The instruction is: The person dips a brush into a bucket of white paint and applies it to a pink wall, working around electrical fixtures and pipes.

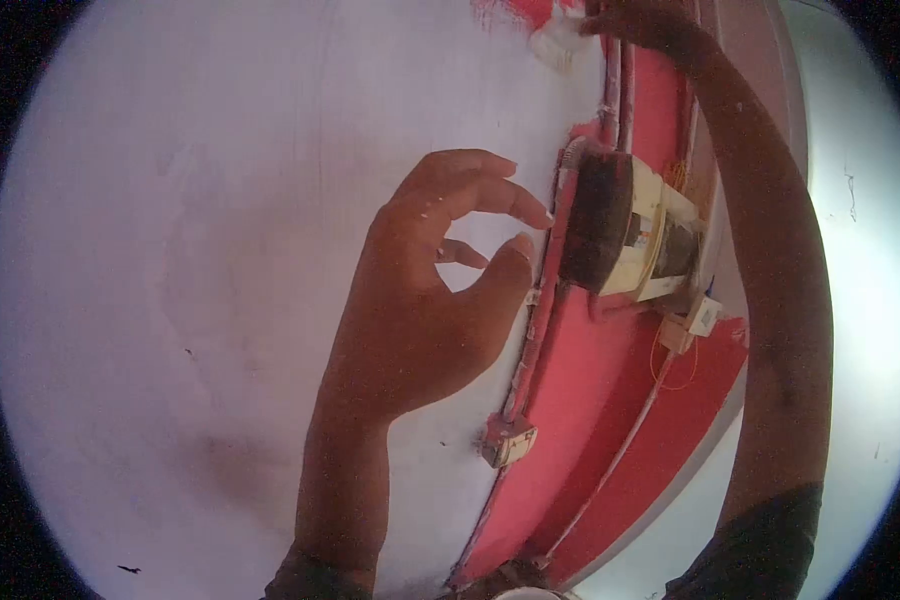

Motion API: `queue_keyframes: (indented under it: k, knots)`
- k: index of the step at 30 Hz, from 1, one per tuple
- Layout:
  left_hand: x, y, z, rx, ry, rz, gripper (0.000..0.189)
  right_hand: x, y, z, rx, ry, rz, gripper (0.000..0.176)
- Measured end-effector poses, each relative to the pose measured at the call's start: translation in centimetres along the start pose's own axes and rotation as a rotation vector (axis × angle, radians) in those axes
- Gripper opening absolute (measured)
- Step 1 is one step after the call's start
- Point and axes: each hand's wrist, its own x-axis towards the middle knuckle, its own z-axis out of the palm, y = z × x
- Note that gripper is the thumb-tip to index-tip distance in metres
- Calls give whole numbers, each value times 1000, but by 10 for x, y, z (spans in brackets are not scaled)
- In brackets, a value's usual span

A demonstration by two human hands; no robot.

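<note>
My left hand is raised in front of the pale wall. Its fingers curve toward the thumb with a gap between them, and nothing is held there. Just right of its fingertips, farther back, sits a dark and cream electrical box with loose wires. My right arm reaches high along the right side. At the top edge, the right hand has its fingers on a crumpled whitish piece, possibly a cloth, against the wall beside a red patch. The upper part of that hand is partly cut off.
A red painted band crosses the wall, with conduit pipes along it. A small switch box is fixed at the red edge, and a second small box has thin wires. A bright pale surface lies far right.
</note>
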Motion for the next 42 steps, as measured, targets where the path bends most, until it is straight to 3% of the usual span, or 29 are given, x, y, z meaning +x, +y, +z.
queue_keyframes:
  k: [4,7,10,13,19,22,28,31,34,37,40,42]
  knots:
    - [-1,-3,4,50,11,-26,19,8,33,25,-249,361,10,30]
    - [-2,-7,9,58,30,-23,18,16,11,24,-210,318,406,29]
    - [-5,-11,16,53,47,-7,17,0,-24,34,-198,165,241,24]
    - [-6,-15,23,45,53,-7,17,-24,-21,82,-280,486,65,29]
    - [9,-15,42,103,64,58,16,-92,-59,56,-43,254,-85,23]
    - [13,-11,46,82,64,65,16,-108,-47,35,4,181,-270,25]
    - [3,-9,47,54,27,15,16,-69,-16,22,-38,162,-254,38]
    - [0,-4,32,112,37,-2,16,-36,-8,27,42,265,-224,32]
    - [-8,0,11,136,43,-23,16,-7,-8,30,102,225,-103,30]
    - [-12,3,-9,124,46,-32,17,7,5,30,56,379,-96,28]
    - [-16,4,-22,104,50,-42,18,25,19,52,-189,588,-24,27]
    - [-18,5,-28,89,55,-39,18,32,12,57,-264,549,138,25]
